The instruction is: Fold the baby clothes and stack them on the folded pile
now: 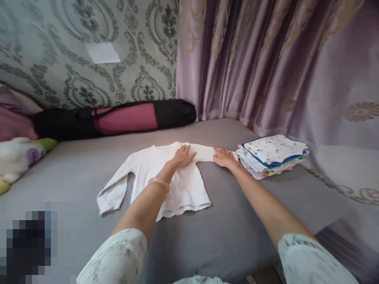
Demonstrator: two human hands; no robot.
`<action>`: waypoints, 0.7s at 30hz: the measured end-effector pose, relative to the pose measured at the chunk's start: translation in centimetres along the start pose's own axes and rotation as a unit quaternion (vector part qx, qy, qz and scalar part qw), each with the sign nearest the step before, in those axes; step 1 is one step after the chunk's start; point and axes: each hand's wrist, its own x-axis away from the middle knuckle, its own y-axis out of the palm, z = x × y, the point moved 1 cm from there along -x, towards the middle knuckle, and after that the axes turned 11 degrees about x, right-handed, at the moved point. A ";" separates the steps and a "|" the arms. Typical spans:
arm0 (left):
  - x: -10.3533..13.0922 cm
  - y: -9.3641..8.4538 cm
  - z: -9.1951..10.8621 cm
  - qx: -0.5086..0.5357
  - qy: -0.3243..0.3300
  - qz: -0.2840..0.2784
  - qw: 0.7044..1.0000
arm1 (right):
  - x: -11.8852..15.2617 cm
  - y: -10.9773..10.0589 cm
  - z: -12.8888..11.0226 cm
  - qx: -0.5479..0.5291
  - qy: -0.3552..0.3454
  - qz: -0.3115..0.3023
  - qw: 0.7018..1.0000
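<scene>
A small white long-sleeved shirt (180, 193) lies spread on the grey bed sheet (225, 221), its neckline toward the wall. My left hand (182, 156) rests flat on the upper chest near the right-side shoulder, fingers spread. On the sleeve that stretches out to the right lies my right hand (224, 157), palm down with its fingers extended, close to the cuff. The other sleeve bends down to the left, untouched. Just beyond my right hand sits a stack of folded clothes (274, 156), topped by a white printed piece; the cuff reaches its edge.
A long black and pink bag (124, 118) lies along the patterned wall. Purple curtains (251, 59) hang behind and to the right. A white plush toy (14, 161) lies at the left edge. A blurred dark patch (28, 248) covers the lower left corner.
</scene>
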 end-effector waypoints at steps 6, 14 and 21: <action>6.4 -2.3 -2.8 0.002 0.047 -0.002 0.999 | -0.9 -2.5 -9.3 -0.043 -0.156 0.079 0.984; 18.8 -5.0 -5.6 0.042 0.028 0.035 0.998 | -3.2 -1.8 -18.4 -0.072 -0.173 0.055 0.981; 27.2 -7.2 -9.5 0.179 -0.125 0.206 0.954 | -4.5 -0.6 -18.4 -0.050 -0.163 0.076 0.982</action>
